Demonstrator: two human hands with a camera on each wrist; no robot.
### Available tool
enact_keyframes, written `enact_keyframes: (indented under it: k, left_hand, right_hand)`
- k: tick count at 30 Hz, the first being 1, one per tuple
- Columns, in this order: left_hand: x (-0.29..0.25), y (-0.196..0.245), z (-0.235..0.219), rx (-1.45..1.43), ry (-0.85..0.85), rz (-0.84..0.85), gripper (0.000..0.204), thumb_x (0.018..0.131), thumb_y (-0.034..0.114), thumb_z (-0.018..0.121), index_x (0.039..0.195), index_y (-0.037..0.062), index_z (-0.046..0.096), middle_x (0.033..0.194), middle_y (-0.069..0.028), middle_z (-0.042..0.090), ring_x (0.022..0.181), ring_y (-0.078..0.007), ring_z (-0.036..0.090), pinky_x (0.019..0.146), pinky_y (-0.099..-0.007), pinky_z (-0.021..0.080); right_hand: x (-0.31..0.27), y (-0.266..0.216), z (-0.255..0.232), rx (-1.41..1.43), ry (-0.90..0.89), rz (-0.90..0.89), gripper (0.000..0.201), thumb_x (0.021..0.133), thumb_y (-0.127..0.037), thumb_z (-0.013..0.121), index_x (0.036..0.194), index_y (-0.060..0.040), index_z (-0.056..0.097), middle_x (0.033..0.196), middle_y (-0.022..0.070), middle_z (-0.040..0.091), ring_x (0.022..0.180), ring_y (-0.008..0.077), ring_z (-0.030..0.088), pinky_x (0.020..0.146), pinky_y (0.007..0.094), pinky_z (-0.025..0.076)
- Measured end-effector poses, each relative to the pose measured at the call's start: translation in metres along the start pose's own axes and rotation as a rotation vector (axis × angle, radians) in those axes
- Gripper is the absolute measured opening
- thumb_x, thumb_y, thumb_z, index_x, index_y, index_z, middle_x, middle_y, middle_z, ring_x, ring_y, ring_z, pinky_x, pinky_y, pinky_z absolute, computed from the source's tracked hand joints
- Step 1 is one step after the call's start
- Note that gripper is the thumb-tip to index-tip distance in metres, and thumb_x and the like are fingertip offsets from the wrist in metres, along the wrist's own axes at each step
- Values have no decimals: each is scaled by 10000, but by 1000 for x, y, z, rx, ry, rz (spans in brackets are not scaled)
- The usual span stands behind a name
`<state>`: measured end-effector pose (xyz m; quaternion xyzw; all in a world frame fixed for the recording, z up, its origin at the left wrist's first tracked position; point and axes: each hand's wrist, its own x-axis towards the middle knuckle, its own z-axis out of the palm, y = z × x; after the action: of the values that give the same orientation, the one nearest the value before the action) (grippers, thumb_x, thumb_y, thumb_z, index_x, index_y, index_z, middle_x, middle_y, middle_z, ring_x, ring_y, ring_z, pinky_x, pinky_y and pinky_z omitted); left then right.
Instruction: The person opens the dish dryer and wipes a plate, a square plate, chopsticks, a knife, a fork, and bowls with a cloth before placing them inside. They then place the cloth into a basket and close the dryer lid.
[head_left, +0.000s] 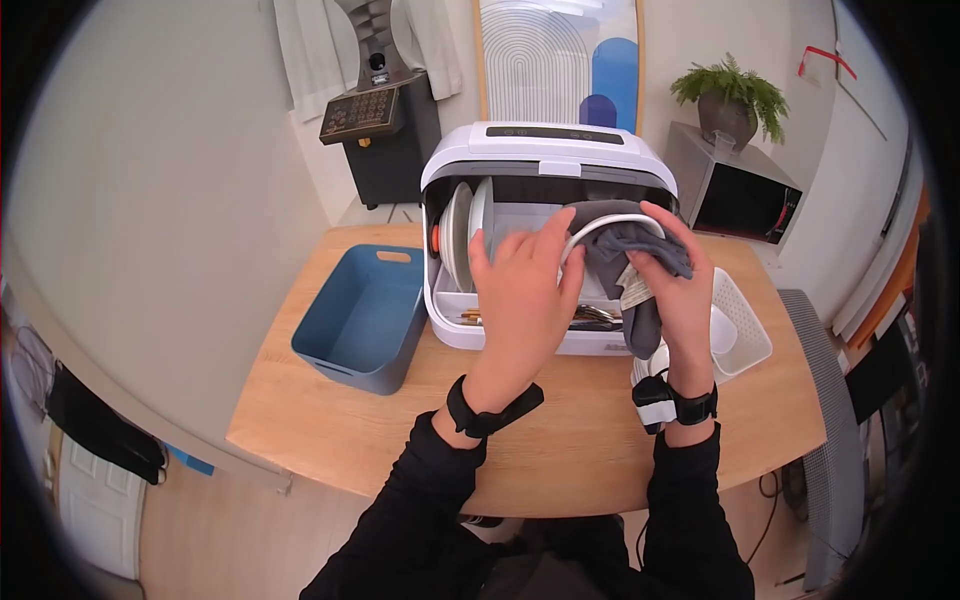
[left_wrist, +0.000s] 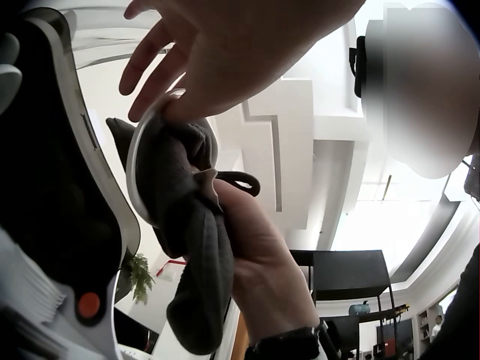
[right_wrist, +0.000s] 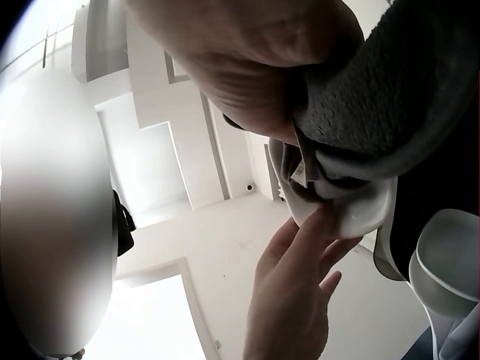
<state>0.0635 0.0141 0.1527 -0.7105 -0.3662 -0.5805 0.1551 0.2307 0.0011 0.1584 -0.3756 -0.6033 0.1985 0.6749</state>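
Note:
In front of the open white dish dryer [head_left: 555, 147], both hands are at a white bowl [right_wrist: 367, 214], held up with its rim tilted. My left hand [head_left: 525, 290] pinches the rim at its left side, thumb on the inner side and fingers behind. My right hand [head_left: 685, 300] grips a dark grey cloth [left_wrist: 199, 277] bunched inside the bowl, and one end of the cloth hangs below. A pale tag [head_left: 634, 288] shows on the cloth. Much of the bowl's inside is hidden by the cloth.
Plates [head_left: 460, 235] stand upright in the dryer's left side, with cutlery [head_left: 595, 316] along its front. A blue basket [head_left: 350, 370] stands left on the wooden table [head_left: 560, 440]; a white perforated basket [head_left: 745, 310] holding white dishes is at right. A microwave [head_left: 740, 190] stands behind.

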Motion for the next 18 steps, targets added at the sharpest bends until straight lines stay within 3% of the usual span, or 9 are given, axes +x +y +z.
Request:
enact_keyframes:
  k: [2,4,8,10,11,13,14,18]
  left_hand:
    - [-3,1,0,-98,-117,-90,268,863,77,613,1127,118,601,855,-15,658,813,-236,620,1005,-498,342]
    - [-6,5,0,-210,-284,-207,286,864,77,609,1146,115,586,865,-22,658,832,-244,620,1007,-507,340]
    - [-8,3,-1,204,-401,-40,323,857,63,604,1172,128,570,847,-30,646,834,-237,615,1003,-522,345]
    - [-12,4,1,357,-401,34,335,854,57,602,1178,138,570,834,-30,639,829,-236,613,1001,-532,345]
    - [-10,2,2,300,-307,39,334,856,62,605,1179,141,572,835,-31,639,829,-235,613,1000,-532,344]
    - [-5,-4,3,178,-117,48,332,859,72,609,1180,148,576,836,-32,638,829,-232,611,999,-532,341]
    - [-1,0,-2,13,-76,-33,314,878,98,610,1187,142,574,831,-46,638,815,-230,612,993,-528,340]
    - [-6,-2,0,-17,-216,-107,212,917,133,588,1128,117,570,702,-62,615,722,-243,613,975,-515,361]
  right_hand:
    - [0,-5,-2,131,14,80,434,786,62,673,1191,-93,655,1097,54,675,1004,129,620,891,265,477]
    - [-1,-6,-3,-47,-9,0,439,773,53,681,1187,-93,654,1098,63,681,1003,157,637,886,274,485]
    - [-8,-4,6,-505,-161,-319,459,739,31,698,1179,-91,650,1096,88,687,1005,230,659,882,299,498]
    - [-11,2,14,-507,-177,-345,474,725,23,703,1182,-93,648,1101,99,681,1013,262,653,888,311,499]
    - [-11,3,17,-509,-182,-357,482,718,19,705,1183,-94,647,1104,105,678,1016,279,651,891,317,499]
    - [-9,0,16,-358,-84,-267,438,758,32,684,1181,-77,646,1112,90,682,1028,223,651,890,304,494]
    - [-6,-1,14,-263,-30,-205,427,768,36,678,1180,-73,645,1109,86,683,1026,208,649,889,298,492]
    - [1,1,2,1,64,13,400,790,50,672,1173,-64,648,1093,68,674,1007,154,627,890,275,479]
